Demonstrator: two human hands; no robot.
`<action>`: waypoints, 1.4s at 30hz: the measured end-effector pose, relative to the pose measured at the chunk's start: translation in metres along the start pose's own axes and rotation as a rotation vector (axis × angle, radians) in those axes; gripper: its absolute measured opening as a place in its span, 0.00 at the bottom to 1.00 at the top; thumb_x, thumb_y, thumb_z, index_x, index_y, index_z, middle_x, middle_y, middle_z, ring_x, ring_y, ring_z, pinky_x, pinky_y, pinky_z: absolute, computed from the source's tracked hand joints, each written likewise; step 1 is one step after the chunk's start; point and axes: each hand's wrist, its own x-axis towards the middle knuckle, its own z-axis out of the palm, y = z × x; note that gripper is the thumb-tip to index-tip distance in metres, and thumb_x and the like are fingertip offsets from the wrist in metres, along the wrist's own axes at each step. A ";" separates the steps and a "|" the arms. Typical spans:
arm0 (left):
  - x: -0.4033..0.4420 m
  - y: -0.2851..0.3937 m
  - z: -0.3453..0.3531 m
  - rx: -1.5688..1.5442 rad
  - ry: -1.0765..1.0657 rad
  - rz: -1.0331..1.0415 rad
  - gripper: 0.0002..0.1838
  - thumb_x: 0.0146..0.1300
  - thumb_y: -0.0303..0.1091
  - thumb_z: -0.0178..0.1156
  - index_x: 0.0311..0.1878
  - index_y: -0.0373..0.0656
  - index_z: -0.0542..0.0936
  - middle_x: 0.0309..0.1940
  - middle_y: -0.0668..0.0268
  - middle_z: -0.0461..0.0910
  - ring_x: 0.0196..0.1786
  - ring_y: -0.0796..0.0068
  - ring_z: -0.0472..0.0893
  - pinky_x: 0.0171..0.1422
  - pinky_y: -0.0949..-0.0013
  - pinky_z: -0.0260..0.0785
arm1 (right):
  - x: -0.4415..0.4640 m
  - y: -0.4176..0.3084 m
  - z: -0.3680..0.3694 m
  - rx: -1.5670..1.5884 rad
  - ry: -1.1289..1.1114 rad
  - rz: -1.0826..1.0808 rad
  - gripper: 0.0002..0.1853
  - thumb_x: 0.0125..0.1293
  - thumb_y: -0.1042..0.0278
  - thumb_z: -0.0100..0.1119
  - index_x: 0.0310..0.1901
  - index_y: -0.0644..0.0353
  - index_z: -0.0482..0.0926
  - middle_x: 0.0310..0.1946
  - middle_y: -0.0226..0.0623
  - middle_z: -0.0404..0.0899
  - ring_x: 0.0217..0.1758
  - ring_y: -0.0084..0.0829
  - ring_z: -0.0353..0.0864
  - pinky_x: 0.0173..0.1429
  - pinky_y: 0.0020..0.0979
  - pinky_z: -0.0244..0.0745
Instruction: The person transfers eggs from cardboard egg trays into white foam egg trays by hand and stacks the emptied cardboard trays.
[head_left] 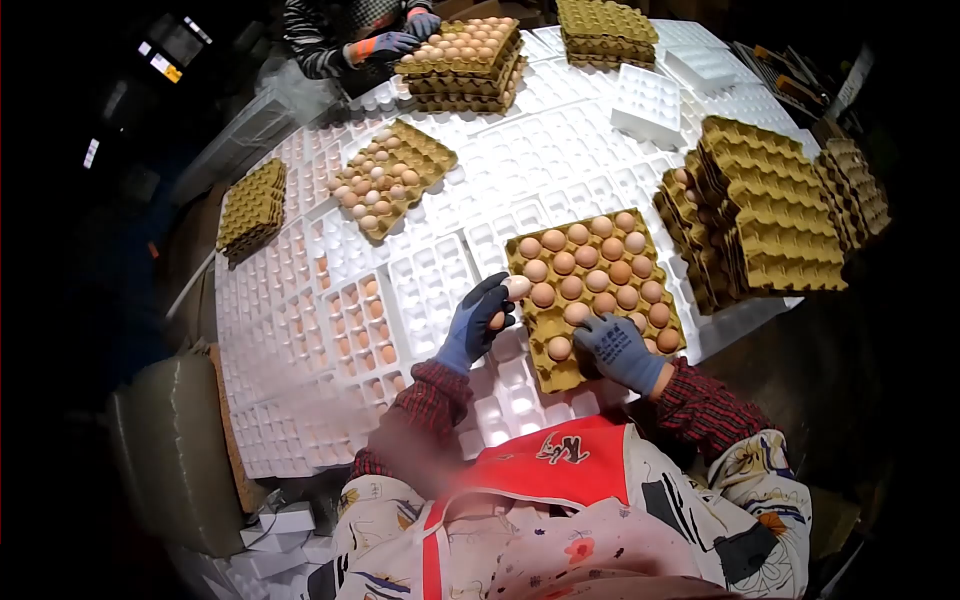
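1. Bottom of frame: both forearms come up from the lower edge, checked cuffs at the wrists. The left forearm angles up toward frame centre; the right comes in from lower right, leaning left.
2. Left hand, centre of frame, off the tray's left edge: fingers curled around two eggs, a pale egg at the fingertips, a brown egg lower, against the palm. Grip should be light and even; keep the two shells from knocking.
3. Right hand, lower right of centre: back of glove up, fingers bent down into the tray. Fingertips hidden, can't tell if they're gripping an egg. Good practice: pinch round the sides, lift straight, knuckles clear of neighbours.
4. Brown egg tray, right of centre, under the right hand: eggs fill most of the upper and right cells; bare cells show lower left. Avoid leaning on the rim, pulp likely flexes.
5. Left of centre, beyond the left hand: white foam pack, bare cells facing up. Any egg going in deserves a soft seat, no drop.
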 end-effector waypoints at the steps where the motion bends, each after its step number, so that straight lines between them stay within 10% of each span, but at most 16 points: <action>1: 0.013 -0.004 -0.021 -0.180 0.010 -0.041 0.19 0.73 0.39 0.58 0.62 0.42 0.75 0.35 0.75 0.75 0.32 0.86 0.73 0.39 0.83 0.68 | -0.001 0.009 0.002 0.087 0.032 -0.032 0.09 0.54 0.64 0.66 0.37 0.53 0.81 0.38 0.35 0.79 0.35 0.35 0.80 0.37 0.34 0.76; 6: 0.117 -0.008 -0.140 -0.657 0.181 -0.018 0.07 0.70 0.38 0.61 0.42 0.46 0.77 0.22 0.75 0.69 0.22 0.82 0.70 0.26 0.79 0.64 | -0.013 0.023 -0.042 1.731 0.093 0.677 0.23 0.67 0.65 0.62 0.62 0.59 0.74 0.46 0.31 0.80 0.38 0.27 0.80 0.42 0.29 0.76; 10: 0.237 0.016 -0.206 -0.258 0.330 0.155 0.11 0.62 0.40 0.65 0.42 0.44 0.80 0.26 0.71 0.74 0.28 0.79 0.73 0.33 0.75 0.69 | -0.040 0.037 0.017 2.647 -0.007 0.399 0.22 0.79 0.57 0.42 0.72 0.47 0.67 0.75 0.44 0.59 0.50 0.36 0.76 0.41 0.32 0.75; 14: 0.289 0.070 -0.204 -0.015 0.606 0.205 0.17 0.63 0.44 0.62 0.43 0.39 0.80 0.31 0.66 0.80 0.34 0.73 0.80 0.38 0.74 0.72 | -0.035 0.002 0.008 2.529 0.024 0.561 0.23 0.78 0.58 0.45 0.71 0.48 0.67 0.75 0.43 0.60 0.56 0.43 0.80 0.48 0.36 0.79; 17: 0.330 0.044 -0.223 0.038 0.220 0.237 0.16 0.64 0.41 0.63 0.46 0.39 0.84 0.28 0.69 0.78 0.28 0.80 0.74 0.33 0.73 0.68 | -0.040 0.012 -0.002 2.461 0.191 0.406 0.23 0.76 0.59 0.49 0.70 0.50 0.67 0.77 0.45 0.53 0.61 0.43 0.77 0.49 0.37 0.78; 19: 0.203 0.068 -0.102 0.378 0.112 0.236 0.20 0.67 0.43 0.62 0.55 0.39 0.82 0.33 0.67 0.83 0.34 0.78 0.79 0.39 0.74 0.73 | -0.028 0.022 -0.028 2.223 0.316 0.417 0.24 0.72 0.65 0.56 0.68 0.57 0.68 0.75 0.41 0.59 0.68 0.43 0.72 0.60 0.36 0.78; 21: 0.106 0.049 -0.035 0.521 -0.193 -0.010 0.19 0.64 0.43 0.68 0.52 0.40 0.85 0.38 0.66 0.84 0.36 0.76 0.81 0.41 0.71 0.75 | 0.000 0.034 -0.058 1.393 0.079 0.444 0.22 0.65 0.68 0.63 0.61 0.58 0.76 0.73 0.43 0.62 0.67 0.39 0.73 0.60 0.35 0.77; 22: 0.062 0.027 -0.008 0.808 -0.269 0.363 0.23 0.59 0.49 0.72 0.50 0.42 0.85 0.39 0.64 0.84 0.37 0.74 0.82 0.41 0.68 0.76 | 0.009 0.034 -0.049 0.949 0.074 0.308 0.22 0.60 0.70 0.66 0.57 0.59 0.78 0.70 0.43 0.64 0.65 0.38 0.75 0.57 0.35 0.78; 27: -0.040 -0.055 0.063 1.537 -0.248 0.440 0.29 0.56 0.46 0.66 0.58 0.44 0.73 0.45 0.58 0.74 0.42 0.59 0.80 0.41 0.59 0.74 | 0.050 0.003 -0.003 -0.422 -0.087 0.138 0.15 0.53 0.69 0.63 0.45 0.50 0.81 0.58 0.40 0.71 0.43 0.38 0.77 0.35 0.36 0.77; 30: -0.043 -0.051 0.053 1.525 -0.220 0.472 0.29 0.60 0.42 0.66 0.63 0.42 0.71 0.47 0.59 0.77 0.44 0.63 0.82 0.42 0.61 0.75 | 0.057 0.012 -0.008 -0.293 -0.149 0.086 0.14 0.54 0.67 0.63 0.44 0.53 0.81 0.58 0.41 0.70 0.42 0.40 0.77 0.36 0.39 0.78; 32: -0.032 -0.056 0.028 0.697 -0.151 0.386 0.30 0.64 0.37 0.65 0.67 0.40 0.69 0.52 0.61 0.80 0.48 0.68 0.83 0.47 0.65 0.77 | 0.052 0.023 -0.038 0.103 -0.121 0.142 0.15 0.55 0.62 0.67 0.44 0.57 0.83 0.58 0.45 0.72 0.44 0.40 0.78 0.40 0.41 0.79; 33: -0.035 -0.020 0.027 0.110 -0.104 -0.022 0.28 0.65 0.33 0.65 0.67 0.40 0.71 0.54 0.62 0.81 0.52 0.71 0.82 0.53 0.68 0.77 | 0.044 0.037 -0.036 0.325 0.031 0.138 0.17 0.55 0.61 0.70 0.46 0.57 0.82 0.58 0.44 0.73 0.46 0.36 0.80 0.44 0.43 0.78; 35: -0.021 0.020 0.016 -0.043 -0.113 -0.090 0.26 0.64 0.33 0.65 0.65 0.39 0.73 0.57 0.59 0.78 0.51 0.70 0.82 0.54 0.67 0.77 | 0.035 0.041 -0.041 0.799 0.246 0.255 0.14 0.61 0.61 0.67 0.45 0.58 0.81 0.53 0.39 0.77 0.43 0.30 0.80 0.42 0.35 0.77; 37: 0.016 -0.021 0.000 0.733 -0.102 0.467 0.25 0.63 0.38 0.66 0.61 0.39 0.76 0.61 0.56 0.73 0.54 0.65 0.81 0.53 0.62 0.78 | 0.024 0.041 -0.046 1.450 0.017 0.674 0.13 0.70 0.59 0.62 0.48 0.57 0.80 0.45 0.32 0.79 0.39 0.25 0.78 0.40 0.27 0.75; 39: 0.018 0.007 0.038 1.506 -0.002 0.362 0.24 0.60 0.46 0.66 0.55 0.41 0.78 0.61 0.54 0.70 0.55 0.59 0.77 0.52 0.57 0.76 | 0.017 0.024 -0.051 1.956 0.108 0.694 0.14 0.74 0.57 0.57 0.53 0.56 0.77 0.42 0.29 0.80 0.38 0.24 0.78 0.38 0.23 0.73; 42: 0.042 -0.021 0.063 1.841 0.038 0.260 0.25 0.57 0.53 0.65 0.50 0.45 0.80 0.56 0.54 0.71 0.51 0.56 0.72 0.50 0.57 0.71 | -0.002 0.024 -0.012 1.708 0.219 0.632 0.17 0.75 0.54 0.54 0.58 0.54 0.74 0.45 0.32 0.80 0.39 0.26 0.79 0.37 0.25 0.74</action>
